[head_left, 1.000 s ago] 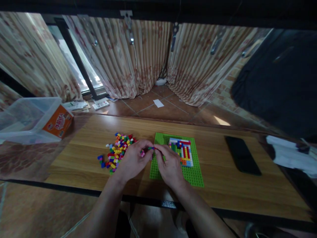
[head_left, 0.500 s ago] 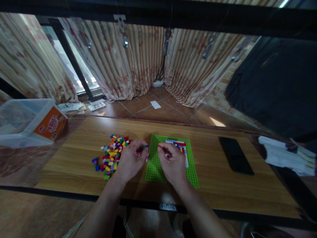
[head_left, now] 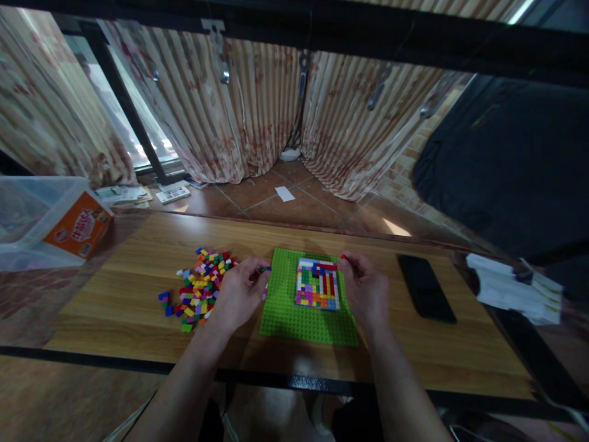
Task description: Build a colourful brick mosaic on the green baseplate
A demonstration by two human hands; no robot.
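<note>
A bright green baseplate lies on the wooden table, with a square patch of small coloured bricks built on it. Left of the plate is a loose heap of coloured bricks. My left hand rests between heap and plate, fingers curled, pinching a small green brick with more small bricks tucked in the palm. My right hand sits at the plate's right edge, pinching a small red brick at the built patch's top right corner.
A black phone lies flat to the right of the plate. White folded paper or cloth sits at the far right edge. A clear plastic bin with an orange box stands at the far left. Curtains and tiled floor lie beyond.
My hands were together over the plate's left side; the right hand has moved to the right edge with a red brick, uncovering the built patch. The left hand stayed by the heap.
</note>
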